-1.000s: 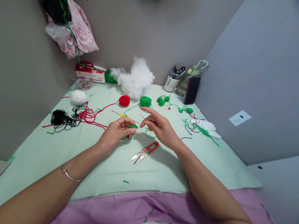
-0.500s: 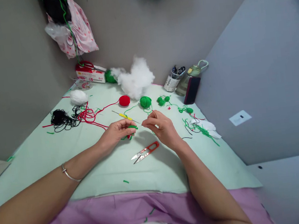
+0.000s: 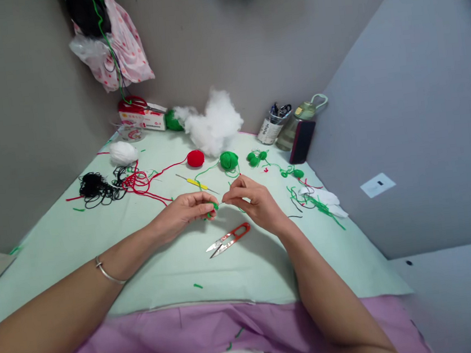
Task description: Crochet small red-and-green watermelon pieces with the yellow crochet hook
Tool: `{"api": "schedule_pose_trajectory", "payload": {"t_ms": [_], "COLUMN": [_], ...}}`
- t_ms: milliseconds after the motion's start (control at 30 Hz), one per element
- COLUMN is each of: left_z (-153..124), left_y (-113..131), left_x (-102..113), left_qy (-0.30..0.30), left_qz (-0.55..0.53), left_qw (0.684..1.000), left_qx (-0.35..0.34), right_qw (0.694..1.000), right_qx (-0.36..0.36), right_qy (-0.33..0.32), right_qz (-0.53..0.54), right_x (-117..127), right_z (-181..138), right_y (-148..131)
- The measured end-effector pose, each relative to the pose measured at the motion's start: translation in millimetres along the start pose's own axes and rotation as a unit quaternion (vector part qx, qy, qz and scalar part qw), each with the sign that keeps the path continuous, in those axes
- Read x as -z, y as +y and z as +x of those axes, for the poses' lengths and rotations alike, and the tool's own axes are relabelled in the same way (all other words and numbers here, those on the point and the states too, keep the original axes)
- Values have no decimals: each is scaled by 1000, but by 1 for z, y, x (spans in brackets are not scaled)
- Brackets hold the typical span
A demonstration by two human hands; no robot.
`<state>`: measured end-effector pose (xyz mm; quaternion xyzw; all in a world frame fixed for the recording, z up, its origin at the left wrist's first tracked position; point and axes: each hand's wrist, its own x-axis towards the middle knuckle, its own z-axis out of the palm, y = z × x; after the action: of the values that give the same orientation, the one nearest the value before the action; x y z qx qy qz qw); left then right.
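Over the middle of the table, my left hand (image 3: pixel 184 212) pinches a small green crocheted piece (image 3: pixel 215 206) with a bit of red on it; the fingers hide much of it. Just to the right, my right hand (image 3: pixel 253 198) is closed, thumb against fingertips, on a thin needle (image 3: pixel 221 203) whose tip meets the green piece. Red-handled thread snips (image 3: pixel 229 239) lie below the hands. Beyond them rests a crochet hook (image 3: pixel 197 184) with a yellow grip. A red yarn ball (image 3: pixel 195 158) and a green yarn ball (image 3: pixel 229 161) sit behind.
Tangled black yarn (image 3: pixel 94 186), red yarn (image 3: pixel 137 182) and a white ball (image 3: pixel 123 153) lie left. White stuffing (image 3: pixel 212 123) stands at the back. A pen cup (image 3: pixel 270 130), bottle (image 3: pixel 305 112) and phone (image 3: pixel 302 141) are back right, with green scraps (image 3: pixel 322 207) nearer.
The green piece has turned in my left fingers, and my left hand has shifted slightly right and down. My right hand stays close by, still pinching the needle.
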<state>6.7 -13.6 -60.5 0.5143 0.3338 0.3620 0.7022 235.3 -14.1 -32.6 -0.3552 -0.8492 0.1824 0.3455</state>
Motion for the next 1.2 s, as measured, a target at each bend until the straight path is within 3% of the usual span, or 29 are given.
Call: {"api": "schedule_pose_trajectory", "payload": {"t_ms": [200,467,567,733,867,1033,1200], "left_z": [-1,0,0,0,1,0,1], "left_y": [4,2,2,0,-3,1,3], "left_x": [1,-4,-6,-7,-7,-10,-11], "left_qy": [-34,19,32,45,49,67,106], "left_qz": [-24,-38,-40,-42,-48,-19,14], "left_qw": [999,999,999,998,998,997,993], "left_qx": [0,-16,-16,-13,0,-23,-48], "right_qw": [998,993,993,998,988,972,973], "right_qx": [-11,-48,-36,33,33,77,139], "right_qy": [14,76,72,31,1,66,98], "right_qz": [56,81,87,-48,-152,-212,-158], "right_x": [-2,-22,-26,-32,-35,-36,-36], "right_z": [1,2,1,-2,-4,-3,-4], "right_y": [-4,-7,-11,-13,-12,-19,-29]}}
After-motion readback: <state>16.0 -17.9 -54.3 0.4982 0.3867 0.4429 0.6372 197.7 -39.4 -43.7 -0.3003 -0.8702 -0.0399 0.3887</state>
